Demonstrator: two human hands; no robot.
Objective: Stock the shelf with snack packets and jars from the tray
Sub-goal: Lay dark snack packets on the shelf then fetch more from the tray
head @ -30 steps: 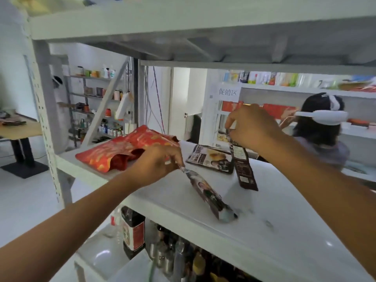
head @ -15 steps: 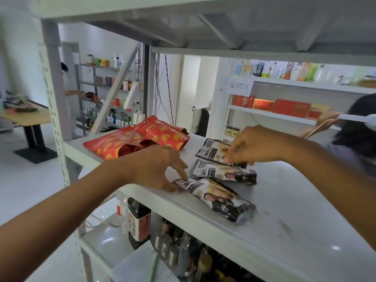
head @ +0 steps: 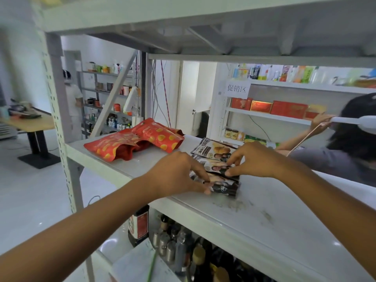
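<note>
As both hands closed in, the dark packets point(head: 218, 156) that had lain spread apart half a second before were drawn into one tight, overlapping row on the shelf point(head: 274, 216). A second before, the left hand point(head: 179, 174) had held one of them tilted by its end and the right hand point(head: 258, 159) had dangled another above the board; now all three lay flat.

The left hand curled over the left edge of the near packet point(head: 223, 188), thumb at its near side and fingertips on top, pinching it. The right hand pinched the right edge of the middle packet point(head: 216, 164) between thumb and forefinger. The far packet point(head: 213, 148) sat untouched, its near end tucked under the middle one. The row stood close to the shelf's near lip, just right of the red packets point(head: 132, 143), which lay in a loose heap further left and apart from it.

This suggested that this pair of packets was as good as placed and the hands were only squaring them up. Letting go and returning for more stock looked like the next step. The tray was out of view, so how many packets and jars remained could not be told. Bottles point(head: 173, 241) filled the tier below, and another person point(head: 345, 159) worked at the far right.
</note>
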